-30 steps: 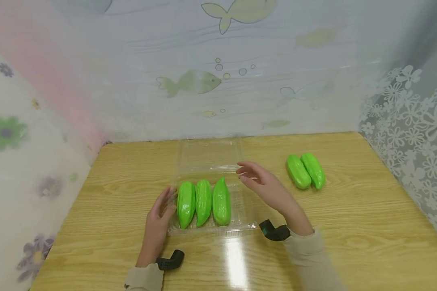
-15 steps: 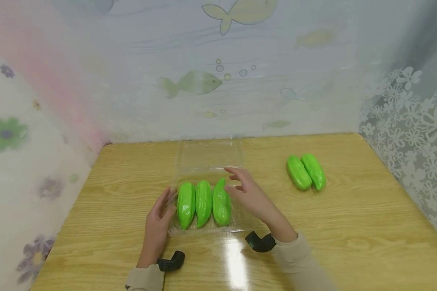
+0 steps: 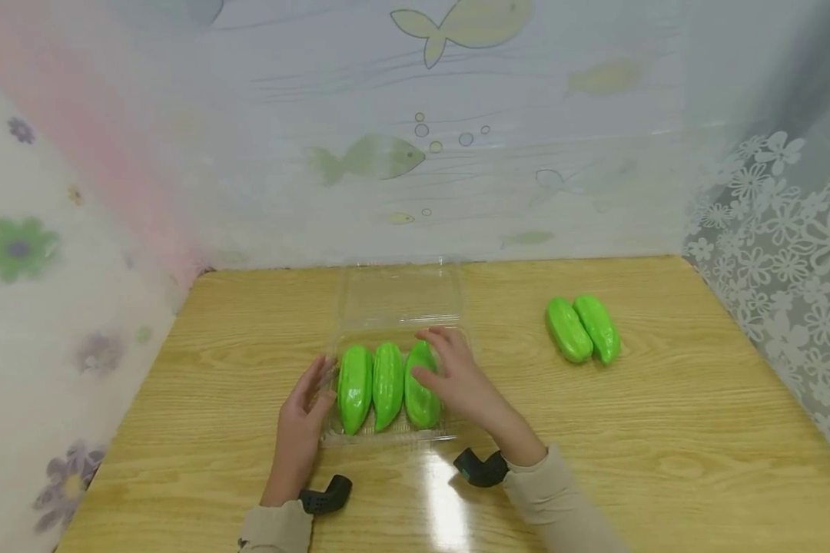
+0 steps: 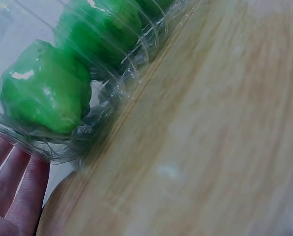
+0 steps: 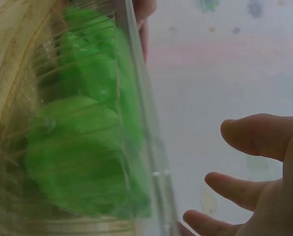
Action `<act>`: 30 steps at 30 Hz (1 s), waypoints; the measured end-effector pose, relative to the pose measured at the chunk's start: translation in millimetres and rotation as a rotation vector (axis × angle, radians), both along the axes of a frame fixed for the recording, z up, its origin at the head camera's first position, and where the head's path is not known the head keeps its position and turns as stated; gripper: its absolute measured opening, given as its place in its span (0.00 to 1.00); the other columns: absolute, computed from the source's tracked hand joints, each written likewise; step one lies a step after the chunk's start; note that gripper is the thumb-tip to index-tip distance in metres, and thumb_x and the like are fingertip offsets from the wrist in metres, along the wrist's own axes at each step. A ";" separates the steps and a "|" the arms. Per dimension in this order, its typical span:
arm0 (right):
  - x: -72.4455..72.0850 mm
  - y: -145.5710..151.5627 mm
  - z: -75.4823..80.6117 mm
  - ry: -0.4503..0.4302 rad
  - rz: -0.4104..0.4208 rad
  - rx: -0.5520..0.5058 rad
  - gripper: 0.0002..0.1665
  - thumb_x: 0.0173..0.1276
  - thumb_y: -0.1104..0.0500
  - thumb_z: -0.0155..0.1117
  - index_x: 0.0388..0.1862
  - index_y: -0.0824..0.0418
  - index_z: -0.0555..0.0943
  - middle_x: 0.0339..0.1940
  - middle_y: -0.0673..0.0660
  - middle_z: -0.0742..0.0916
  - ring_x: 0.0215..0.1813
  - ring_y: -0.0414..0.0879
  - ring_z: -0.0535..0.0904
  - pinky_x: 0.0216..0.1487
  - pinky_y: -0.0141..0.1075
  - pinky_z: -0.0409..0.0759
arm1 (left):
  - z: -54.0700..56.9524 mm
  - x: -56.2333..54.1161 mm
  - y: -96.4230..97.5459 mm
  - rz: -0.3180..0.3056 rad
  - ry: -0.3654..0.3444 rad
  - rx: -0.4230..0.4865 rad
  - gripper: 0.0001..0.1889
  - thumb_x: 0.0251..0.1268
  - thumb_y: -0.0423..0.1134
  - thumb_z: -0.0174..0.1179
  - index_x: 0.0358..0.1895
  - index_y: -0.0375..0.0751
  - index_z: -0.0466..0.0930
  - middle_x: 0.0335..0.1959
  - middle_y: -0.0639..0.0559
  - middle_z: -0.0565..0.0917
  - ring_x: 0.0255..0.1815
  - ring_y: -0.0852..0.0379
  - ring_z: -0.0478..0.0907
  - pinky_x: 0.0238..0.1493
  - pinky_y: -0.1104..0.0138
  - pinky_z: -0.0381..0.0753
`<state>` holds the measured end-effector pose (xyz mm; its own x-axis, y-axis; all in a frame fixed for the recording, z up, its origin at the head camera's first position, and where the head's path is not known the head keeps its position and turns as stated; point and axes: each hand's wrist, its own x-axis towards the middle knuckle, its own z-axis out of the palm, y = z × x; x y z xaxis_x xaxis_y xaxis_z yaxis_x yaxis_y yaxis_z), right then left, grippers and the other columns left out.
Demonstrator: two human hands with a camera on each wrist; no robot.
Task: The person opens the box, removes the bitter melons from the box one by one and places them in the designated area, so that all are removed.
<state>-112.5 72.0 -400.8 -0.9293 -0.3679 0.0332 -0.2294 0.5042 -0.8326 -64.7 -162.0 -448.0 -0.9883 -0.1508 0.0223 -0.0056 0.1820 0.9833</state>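
Observation:
A clear plastic hinged box (image 3: 394,438) holds three bright green, ridged, gourd-shaped vegetables side by side: a left one (image 3: 355,388), a middle one (image 3: 388,384) and a right one (image 3: 421,399). My left hand (image 3: 303,422) rests at the box's left side, its fingers straight against the outer wall in the left wrist view. Over the right-hand vegetable hovers my right hand (image 3: 463,384), covering part of it in the head view. The right wrist view shows its thumb and fingers (image 5: 240,189) spread, with nothing between them, above the box wall.
The box's lid (image 3: 401,296) lies folded back toward the wall. Two more green vegetables, one (image 3: 569,330) beside the other (image 3: 597,329), lie at the right rear of the wooden table (image 3: 664,445). Patterned curtains (image 3: 249,184) stand behind and at both sides.
My right hand has moved left and slightly toward me, from beside the box to over the right-hand vegetable. The left hand and the vegetables have stayed in place.

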 end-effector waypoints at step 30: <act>1.4 -17.1 -28.0 0.013 0.052 0.138 0.36 0.57 0.49 0.62 0.64 0.54 0.64 0.69 0.60 0.55 0.64 0.57 0.58 0.56 0.54 0.66 | 4.0 -2.5 -16.8 -0.314 0.047 0.075 0.41 0.55 0.19 0.42 0.71 0.45 0.36 0.70 0.55 0.48 0.69 0.59 0.43 0.63 0.77 0.46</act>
<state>-111.1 54.9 -428.8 -0.9086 -0.4175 -0.0092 -0.2685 0.6009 -0.7529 -67.2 -178.8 -444.1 -0.9849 0.1586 0.0698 0.0855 0.0943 0.9919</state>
